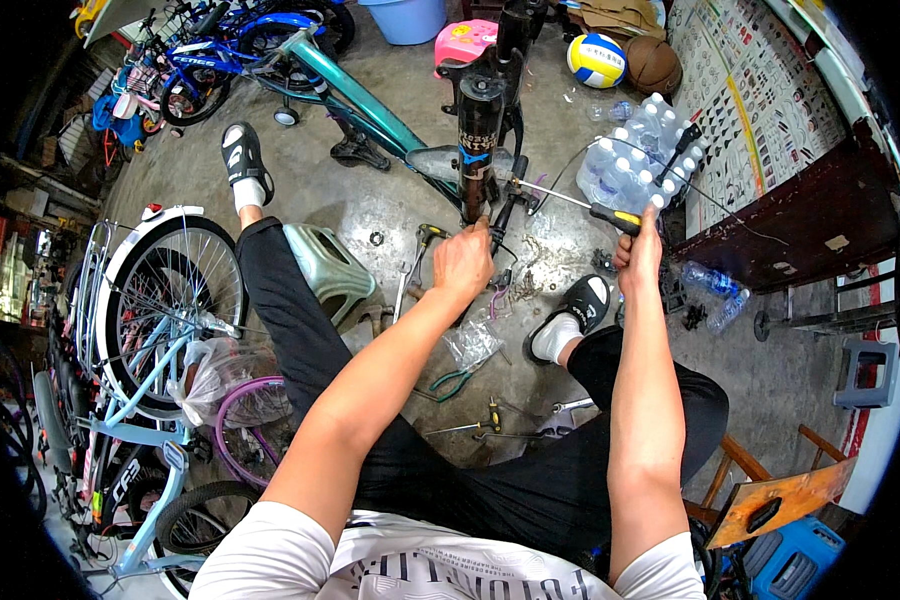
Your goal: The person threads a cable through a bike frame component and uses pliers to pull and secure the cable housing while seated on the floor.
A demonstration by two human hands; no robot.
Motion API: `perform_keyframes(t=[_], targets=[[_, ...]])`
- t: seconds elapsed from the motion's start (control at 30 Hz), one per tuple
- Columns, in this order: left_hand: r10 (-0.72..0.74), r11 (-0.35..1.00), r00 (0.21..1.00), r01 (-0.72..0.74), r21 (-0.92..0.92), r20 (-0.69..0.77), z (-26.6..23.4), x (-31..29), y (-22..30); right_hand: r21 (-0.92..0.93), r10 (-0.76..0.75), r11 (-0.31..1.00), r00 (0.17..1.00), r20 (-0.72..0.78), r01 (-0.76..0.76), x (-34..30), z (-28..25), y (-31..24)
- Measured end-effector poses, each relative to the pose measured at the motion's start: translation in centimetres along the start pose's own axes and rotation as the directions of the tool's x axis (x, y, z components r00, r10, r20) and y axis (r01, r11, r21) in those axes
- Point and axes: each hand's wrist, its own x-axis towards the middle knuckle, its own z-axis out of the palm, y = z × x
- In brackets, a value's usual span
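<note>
My right hand is closed around the black-and-yellow handle of a screwdriver. Its long shaft points left, with the tip beside a dark handlebar. My left hand is closed at the lower end of a black bicycle tube; what its fingers grip is hidden. That tube stands upright ahead of me, joined to a teal bicycle frame. A thin black cable curves away to the right past the screwdriver.
Between my feet lie a hammer, a clear plastic bag, green-handled pliers and another screwdriver. A pale green stool stands left, near a white-fendered wheel. Packed water bottles are right of the frame.
</note>
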Motion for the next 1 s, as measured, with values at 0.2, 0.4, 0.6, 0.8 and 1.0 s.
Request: perform_keyframes(t=[0.2, 0.4, 0.6, 0.8, 1.0], targets=[[-0.011, 1.0, 1.0, 0.011, 0.002, 0.006, 0.1, -0.1, -0.1, 0.12, -0.087, 0.988, 0.993, -0.076, 0.095, -0.9, 1.8, 0.4], [-0.013, 1.0, 1.0, 0.013, -0.008, 0.01, 0.1, 0.3, 0.4, 0.017, -0.148, 0.989, 0.989, -0.014, 0.148, 1.2, -0.7, 1.7], [-0.037, 0.999, 0.999, 0.037, -0.005, 0.028, 0.3, 0.4, 0.2, -0.009, -0.092, 0.996, 0.996, -0.018, 0.092, 1.4, -0.8, 1.7], [-0.044, 0.999, 0.998, 0.044, 0.007, 0.049, 0.9, 0.4, -0.3, 0.053, -0.227, 0.971, 0.965, -0.128, 0.235, 0.1, 1.4, 1.4], [-0.044, 0.999, 0.996, 0.043, 0.017, 0.071, 0.8, 0.8, 0.3, 0.013, -0.258, 0.966, 0.965, -0.042, 0.258, 1.1, 0.1, 1.2]])
